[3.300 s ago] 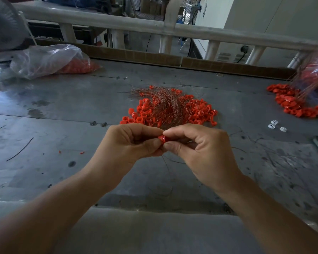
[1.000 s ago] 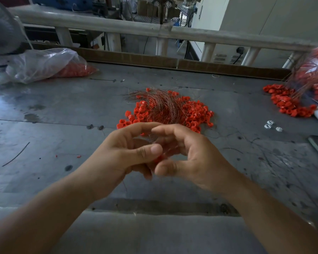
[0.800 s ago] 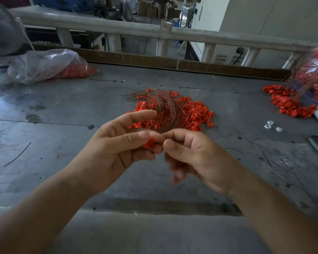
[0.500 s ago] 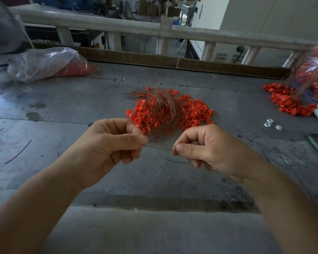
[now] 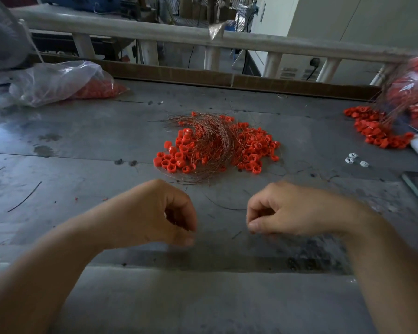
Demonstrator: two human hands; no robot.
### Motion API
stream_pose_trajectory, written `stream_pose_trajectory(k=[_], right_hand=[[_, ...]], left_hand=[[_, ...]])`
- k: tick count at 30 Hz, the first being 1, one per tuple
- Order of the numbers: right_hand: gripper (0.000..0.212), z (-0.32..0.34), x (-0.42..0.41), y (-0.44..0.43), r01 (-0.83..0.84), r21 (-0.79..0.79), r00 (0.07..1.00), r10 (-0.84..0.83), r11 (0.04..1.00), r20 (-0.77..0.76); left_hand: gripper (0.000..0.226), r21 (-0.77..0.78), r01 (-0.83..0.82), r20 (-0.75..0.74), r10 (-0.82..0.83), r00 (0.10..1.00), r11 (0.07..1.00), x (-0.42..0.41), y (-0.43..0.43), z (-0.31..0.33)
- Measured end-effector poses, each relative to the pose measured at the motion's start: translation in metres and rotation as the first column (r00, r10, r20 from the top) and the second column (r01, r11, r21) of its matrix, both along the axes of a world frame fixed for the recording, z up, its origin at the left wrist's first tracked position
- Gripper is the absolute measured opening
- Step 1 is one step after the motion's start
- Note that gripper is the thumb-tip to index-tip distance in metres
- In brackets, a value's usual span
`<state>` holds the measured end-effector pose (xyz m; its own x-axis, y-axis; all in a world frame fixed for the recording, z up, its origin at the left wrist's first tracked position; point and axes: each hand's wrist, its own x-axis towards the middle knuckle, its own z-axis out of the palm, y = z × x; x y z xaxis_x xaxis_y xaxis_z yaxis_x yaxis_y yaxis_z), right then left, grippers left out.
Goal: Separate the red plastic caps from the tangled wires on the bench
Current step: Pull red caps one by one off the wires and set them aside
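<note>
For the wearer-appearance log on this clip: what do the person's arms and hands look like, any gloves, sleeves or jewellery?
The left hand and right hand are bare, with no gloves. The left forearm and right forearm are uncovered as far as the frame shows; no sleeve edge is visible. No ring, watch or wristband shows.

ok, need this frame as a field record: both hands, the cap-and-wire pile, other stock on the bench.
left hand: fingers curled, over near part of bench; contents not visible
right hand: thumb against forefinger; contents not visible
tangled wires: copper-coloured bundle lying across red plastic caps, mid-bench
loose cap pile: far right
clear bag: far left, red caps inside
white parts: three, right of centre pile
</note>
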<state>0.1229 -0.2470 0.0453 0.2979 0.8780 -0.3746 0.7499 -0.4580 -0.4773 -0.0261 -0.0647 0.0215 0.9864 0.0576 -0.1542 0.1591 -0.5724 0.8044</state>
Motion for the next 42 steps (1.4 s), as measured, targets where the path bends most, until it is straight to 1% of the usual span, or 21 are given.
stream_pose_trajectory(k=[2, 4, 8, 9, 12, 14, 16, 17, 18, 19, 21, 23, 24, 26, 28, 31, 34, 37, 39, 41, 42], right_hand=[[0.019, -0.002, 0.000, 0.002, -0.039, -0.012, 0.997, 0.040, 0.999, 0.069], [0.018, -0.003, 0.000, 0.003, -0.050, -0.016, 0.996, 0.051, 0.999, 0.075], [0.010, -0.005, 0.000, 0.003, -0.071, -0.017, 0.995, 0.072, 0.997, 0.075], [0.009, -0.005, 0.000, 0.003, -0.070, -0.015, 0.995, 0.071, 0.997, 0.071], [0.011, -0.004, 0.000, 0.002, -0.063, 0.000, 0.997, 0.063, 0.998, 0.033], [0.014, -0.002, -0.001, 0.001, -0.049, 0.028, 0.999, 0.048, 0.998, 0.018], [0.015, -0.001, -0.001, 0.001, 0.008, 0.099, 1.000, -0.010, 0.995, 0.013], [0.014, -0.001, 0.000, 0.002, 0.047, 0.150, 0.999, -0.049, 0.988, 0.015], [0.014, -0.001, 0.000, 0.003, 0.083, 0.208, 0.996, -0.089, 0.975, 0.018], [0.013, -0.001, 0.001, 0.004, 0.118, 0.266, 0.992, -0.128, 0.957, 0.017], [0.013, 0.000, 0.003, 0.004, 0.187, 0.367, 0.979, -0.203, 0.911, 0.005], [0.013, 0.000, 0.007, 0.004, 0.254, 0.450, 0.961, -0.275, 0.856, -0.019], [0.013, 0.000, 0.009, 0.004, 0.290, 0.484, 0.949, -0.312, 0.826, -0.036], [0.014, -0.001, 0.013, 0.004, 0.358, 0.534, 0.922, -0.382, 0.766, -0.070], [0.015, -0.002, 0.016, 0.004, 0.397, 0.569, 0.901, -0.424, 0.720, -0.092], [0.015, -0.004, 0.017, 0.005, 0.417, 0.583, 0.891, -0.440, 0.697, -0.112], [0.016, -0.006, 0.014, 0.008, 0.392, 0.583, 0.901, -0.426, 0.711, -0.086], [0.018, -0.010, 0.008, 0.015, 0.339, 0.587, 0.917, -0.397, 0.735, -0.032], [0.017, -0.014, 0.002, 0.021, 0.287, 0.584, 0.929, -0.369, 0.759, 0.025], [0.009, -0.019, -0.004, 0.027, 0.220, 0.564, 0.946, -0.315, 0.796, 0.076], [0.007, -0.022, -0.007, 0.030, 0.177, 0.547, 0.951, -0.285, 0.818, 0.118]], left_hand=[[0.024, 0.073, 0.039, -0.041, -0.036, 0.999, 0.997, 0.001, -0.003, -0.003], [0.022, 0.137, 0.070, -0.062, -0.062, 0.996, 0.988, 0.003, -0.004, -0.004], [0.013, 0.158, 0.088, -0.085, -0.075, 0.994, 0.983, 0.003, -0.004, -0.003], [0.014, 0.148, 0.089, -0.092, -0.076, 0.993, 0.985, 0.003, -0.005, -0.003], [0.039, 0.118, 0.056, -0.062, -0.049, 0.997, 0.991, 0.002, -0.004, -0.001], [0.039, 0.143, -0.055, 0.006, 0.054, 0.999, 0.988, 0.002, 0.000, 0.000], [0.023, 0.144, -0.257, 0.114, 0.242, 0.964, 0.956, 0.004, 0.007, -0.001], [0.012, 0.120, -0.370, 0.181, 0.347, 0.920, 0.921, 0.005, 0.012, -0.003], [0.010, 0.123, -0.469, 0.266, 0.426, 0.865, 0.875, 0.007, 0.017, -0.005], [0.013, 0.153, -0.552, 0.332, 0.483, 0.810, 0.820, 0.009, 0.021, -0.006], [0.010, 0.259, -0.652, 0.425, 0.522, 0.740, 0.713, 0.014, 0.029, -0.010], [0.022, 0.328, -0.701, 0.463, 0.539, 0.704, 0.634, 0.021, 0.039, -0.016], [0.027, 0.340, -0.712, 0.467, 0.548, 0.694, 0.614, 0.025, 0.043, -0.020], [0.030, 0.336, -0.720, 0.447, 0.570, 0.690, 0.607, 0.032, 0.047, -0.025], [0.029, 0.348, -0.704, 0.423, 0.566, 0.708, 0.620, 0.037, 0.048, -0.031], [0.022, 0.384, -0.692, 0.419, 0.552, 0.721, 0.611, 0.040, 0.047, -0.033], [0.013, 0.371, -0.695, 0.436, 0.545, 0.716, 0.616, 0.039, 0.048, -0.033], [0.009, 0.341, -0.700, 0.446, 0.548, 0.708, 0.627, 0.039, 0.046, -0.032], [0.012, 0.288, -0.726, 0.458, 0.576, 0.677, 0.624, 0.039, 0.046, -0.031], [0.018, 0.225, -0.754, 0.449, 0.621, 0.643, 0.618, 0.039, 0.046, -0.029], [0.015, 0.185, -0.766, 0.447, 0.642, 0.623, 0.615, 0.038, 0.047, -0.028]])
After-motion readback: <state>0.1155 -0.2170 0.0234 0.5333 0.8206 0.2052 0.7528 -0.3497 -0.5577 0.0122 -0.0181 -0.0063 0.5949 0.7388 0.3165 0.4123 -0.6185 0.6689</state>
